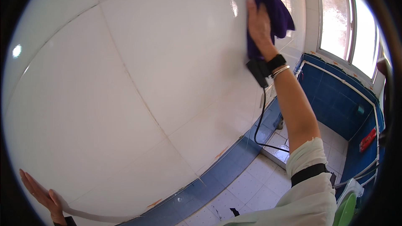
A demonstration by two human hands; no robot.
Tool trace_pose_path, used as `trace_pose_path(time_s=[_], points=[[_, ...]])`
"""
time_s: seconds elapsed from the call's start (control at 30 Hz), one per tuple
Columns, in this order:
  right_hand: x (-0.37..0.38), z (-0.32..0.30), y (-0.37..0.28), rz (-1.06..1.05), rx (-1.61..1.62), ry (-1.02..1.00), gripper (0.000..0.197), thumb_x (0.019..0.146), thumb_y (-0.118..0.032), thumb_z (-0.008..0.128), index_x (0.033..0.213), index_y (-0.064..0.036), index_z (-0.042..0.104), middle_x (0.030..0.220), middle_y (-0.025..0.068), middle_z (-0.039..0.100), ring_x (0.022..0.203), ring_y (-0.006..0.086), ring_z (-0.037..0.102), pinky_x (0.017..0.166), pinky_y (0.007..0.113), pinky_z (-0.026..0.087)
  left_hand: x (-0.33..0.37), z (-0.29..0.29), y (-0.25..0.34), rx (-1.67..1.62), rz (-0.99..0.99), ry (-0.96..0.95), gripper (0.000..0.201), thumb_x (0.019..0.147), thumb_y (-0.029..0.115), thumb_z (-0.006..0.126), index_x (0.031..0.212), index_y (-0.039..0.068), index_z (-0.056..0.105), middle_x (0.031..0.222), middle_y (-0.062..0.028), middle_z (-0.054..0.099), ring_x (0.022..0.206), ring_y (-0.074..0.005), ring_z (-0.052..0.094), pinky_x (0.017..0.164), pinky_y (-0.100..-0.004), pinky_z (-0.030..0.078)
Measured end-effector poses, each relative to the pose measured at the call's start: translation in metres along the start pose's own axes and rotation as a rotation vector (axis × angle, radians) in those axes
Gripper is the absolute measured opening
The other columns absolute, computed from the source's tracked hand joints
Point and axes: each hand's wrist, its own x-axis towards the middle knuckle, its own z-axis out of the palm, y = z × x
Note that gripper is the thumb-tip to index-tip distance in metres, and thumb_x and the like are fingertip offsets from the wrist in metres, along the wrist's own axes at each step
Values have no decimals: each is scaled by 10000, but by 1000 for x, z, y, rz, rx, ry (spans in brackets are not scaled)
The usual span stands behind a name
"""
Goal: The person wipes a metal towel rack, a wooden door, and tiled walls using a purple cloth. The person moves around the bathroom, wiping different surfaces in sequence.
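Note:
My right hand (260,24) presses a dark purple cloth (278,11) against the white tiled wall (167,58), high up near the window. Part of the cloth hangs loose to the right of the fingers, and some of it shows below the palm. On that wrist sit a black strap with a dark box (258,70), from which a black cable runs, and a thin bangle (279,71). At the lower left, my left hand (43,197) rests against the wall with its fingers stretched out, holding nothing.
Blue tiles (201,192) line the wall's foot above a pale tiled floor (247,184). At right, a sliding window (347,25) stands over a blue-tiled recess with a white pipe (335,77). A red packet (367,140) and a green plastic object (346,211) are lower right.

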Motion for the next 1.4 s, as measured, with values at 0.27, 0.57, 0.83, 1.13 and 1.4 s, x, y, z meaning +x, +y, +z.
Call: trace_pose_path(time_s=[0.27,0.57,0.83,1.13,1.4], points=[[-186,41,-189,-717,132,-163,467,959,-533,547,1059,-89,647,1038,133,656,1029,267,602,940,466,439,16,-7,8,-30,51,66,699,1029,463,359,1566,31,239,1619,-166,254,1508,-322,214,1238,-490,149],[-290,27,-87,-538,385,-606,588,918,-389,604,1412,-80,519,1429,156,511,1353,369,415,1159,522,256,12,-5,5,-97,75,88,643,1030,392,399,1539,12,302,1598,-172,301,1481,-333,281,1221,-479,216],[-224,6,96,-54,-25,94,580,1022,-408,511,1251,124,531,1264,315,569,1185,471,506,1074,467,361,13,-1,6,-129,133,122,632,1046,386,399,1529,-12,313,1579,-199,330,1456,-371,321,1190,-485,269],[-418,6,98,628,157,292,568,1052,-416,470,1218,127,487,1234,284,546,1147,370,505,1040,416,364,15,1,6,-118,144,153,627,1046,395,408,1530,5,323,1581,-188,332,1461,-352,319,1184,-471,282],[-521,17,-133,408,256,-615,512,952,-300,613,1301,62,519,1383,303,486,1330,447,418,1151,508,273,18,2,9,-134,147,176,621,1047,394,409,1524,2,337,1575,-188,340,1450,-341,338,1180,-465,291]])
